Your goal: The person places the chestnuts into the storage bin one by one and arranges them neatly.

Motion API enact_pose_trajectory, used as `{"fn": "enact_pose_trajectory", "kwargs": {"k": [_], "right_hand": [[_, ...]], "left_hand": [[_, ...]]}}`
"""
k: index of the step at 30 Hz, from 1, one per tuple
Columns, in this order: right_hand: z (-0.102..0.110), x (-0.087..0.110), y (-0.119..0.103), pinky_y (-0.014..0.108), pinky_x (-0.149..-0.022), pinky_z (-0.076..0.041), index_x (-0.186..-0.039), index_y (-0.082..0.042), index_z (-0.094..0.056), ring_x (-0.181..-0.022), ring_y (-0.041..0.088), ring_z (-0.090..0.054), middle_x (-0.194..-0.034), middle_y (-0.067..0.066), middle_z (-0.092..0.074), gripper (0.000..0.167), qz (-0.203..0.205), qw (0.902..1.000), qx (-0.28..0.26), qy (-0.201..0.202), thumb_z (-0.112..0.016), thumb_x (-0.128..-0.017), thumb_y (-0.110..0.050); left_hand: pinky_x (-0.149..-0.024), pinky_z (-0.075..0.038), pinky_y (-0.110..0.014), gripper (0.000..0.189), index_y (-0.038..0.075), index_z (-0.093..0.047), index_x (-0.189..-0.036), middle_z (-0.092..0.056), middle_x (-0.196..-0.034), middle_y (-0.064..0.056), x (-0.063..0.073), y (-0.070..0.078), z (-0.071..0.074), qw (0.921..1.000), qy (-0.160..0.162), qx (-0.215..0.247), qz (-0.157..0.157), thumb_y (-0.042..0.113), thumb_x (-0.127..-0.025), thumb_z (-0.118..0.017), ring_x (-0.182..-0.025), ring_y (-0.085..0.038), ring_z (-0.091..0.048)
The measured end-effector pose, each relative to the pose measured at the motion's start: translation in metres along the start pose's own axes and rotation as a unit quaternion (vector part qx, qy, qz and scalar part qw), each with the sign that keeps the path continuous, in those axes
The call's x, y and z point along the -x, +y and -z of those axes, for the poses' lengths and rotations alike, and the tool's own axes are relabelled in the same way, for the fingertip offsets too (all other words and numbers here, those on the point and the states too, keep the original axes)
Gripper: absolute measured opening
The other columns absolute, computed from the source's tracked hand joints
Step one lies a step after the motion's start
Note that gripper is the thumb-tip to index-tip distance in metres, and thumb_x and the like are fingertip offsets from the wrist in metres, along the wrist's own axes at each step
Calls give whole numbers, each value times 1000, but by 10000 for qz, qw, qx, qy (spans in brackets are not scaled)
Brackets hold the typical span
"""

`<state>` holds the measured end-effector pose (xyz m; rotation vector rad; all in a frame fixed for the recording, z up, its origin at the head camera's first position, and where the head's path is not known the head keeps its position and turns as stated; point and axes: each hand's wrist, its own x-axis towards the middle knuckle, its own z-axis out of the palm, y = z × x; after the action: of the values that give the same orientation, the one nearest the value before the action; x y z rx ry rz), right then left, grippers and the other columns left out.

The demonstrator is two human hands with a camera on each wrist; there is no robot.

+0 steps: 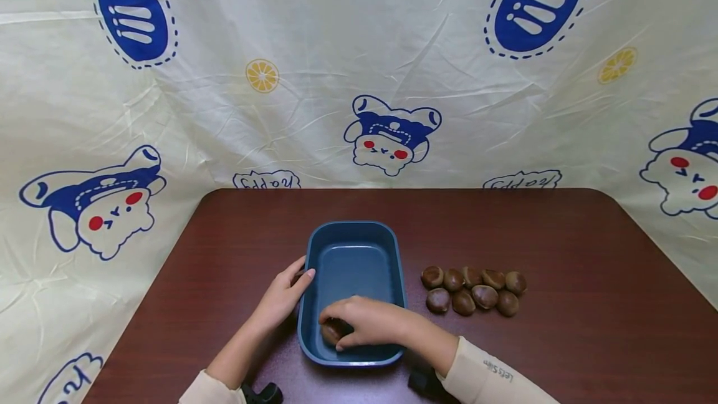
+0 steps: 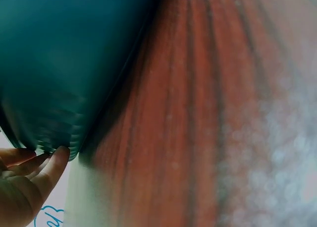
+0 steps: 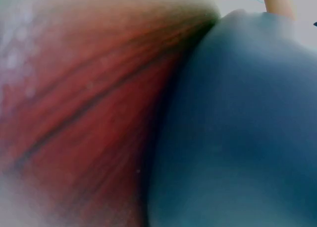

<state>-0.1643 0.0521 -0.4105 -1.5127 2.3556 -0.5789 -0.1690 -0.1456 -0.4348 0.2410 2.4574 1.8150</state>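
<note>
A blue rectangular container with rounded corners stands on the table. My left hand holds its left side, the thumb at the rim and the fingers against the outer wall. In the left wrist view, the fingertips meet the container's wall. My right hand reaches inside over the right rim and grips a brown chestnut low in the near left part. The fingers partly cover that chestnut. In the right wrist view, only the blurred container wall shows, not the right hand.
Several chestnuts lie in two rows on the table, right of the container. The dark red-brown table has its far edge against a printed white cloth. Black devices are strapped at both wrists.
</note>
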Motion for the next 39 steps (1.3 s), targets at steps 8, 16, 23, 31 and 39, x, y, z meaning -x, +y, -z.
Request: {"fn": "enact_pose_trajectory", "kwargs": {"k": [8, 16, 23, 31, 39], "right_hand": [[-2, -2, 0, 20, -86, -40, -116, -8, -56, -101, 1, -51, -111, -3, -59, 43, 67, 9999, -47, -105, -71, -78, -19], [-3, -2, 1, 23, -88, -40, -117, -8, -55, -102, 3, -51, -113, -2, -58, 44, 7, 9999, -56, -106, -71, -78, -21], [-2, -1, -1, 29, -91, -39, -119, -7, -54, -105, 4, -50, -115, -1, -57, 46, -128, 9998, -97, -127, -71, -78, -22], [0, 2, 1, 18, -81, -42, -123, -9, -52, -102, 5, -52, -120, 0, -54, 49, -180, 9991, -382, 65, -68, -81, -27], [5, 5, -2, 19, -81, -43, -125, -7, -50, -100, 9, -54, -123, 2, -53, 47, -74, 9971, -562, 498, -63, -85, -27]], "left_hand": [[-80, -47, -42, 45, -1, -38, -134, -51, -120, -26, 5, 12, 0, 9999, -63, 85, -25, 19, -94, -48, -104, -34, -54], [-79, -48, -41, 45, 3, -40, -134, -53, -119, -23, 2, 4, 0, 9998, -31, 189, 40, 21, -94, -49, -101, -30, -56], [-78, -48, -40, 44, 2, -40, -134, -53, -119, -23, 2, 4, 0, 9996, -41, 268, 16, 20, -94, -49, -101, -32, -56], [-79, -48, -41, 45, 3, -40, -134, -52, -121, -23, 3, 4, 0, 9996, -68, 266, 59, 21, -94, -49, -103, -33, -55], [-80, -47, -42, 44, 2, -41, -133, -53, -119, -23, 3, 4, 1, 9999, -40, 121, 77, 21, -93, -49, -101, -32, -56]]}}
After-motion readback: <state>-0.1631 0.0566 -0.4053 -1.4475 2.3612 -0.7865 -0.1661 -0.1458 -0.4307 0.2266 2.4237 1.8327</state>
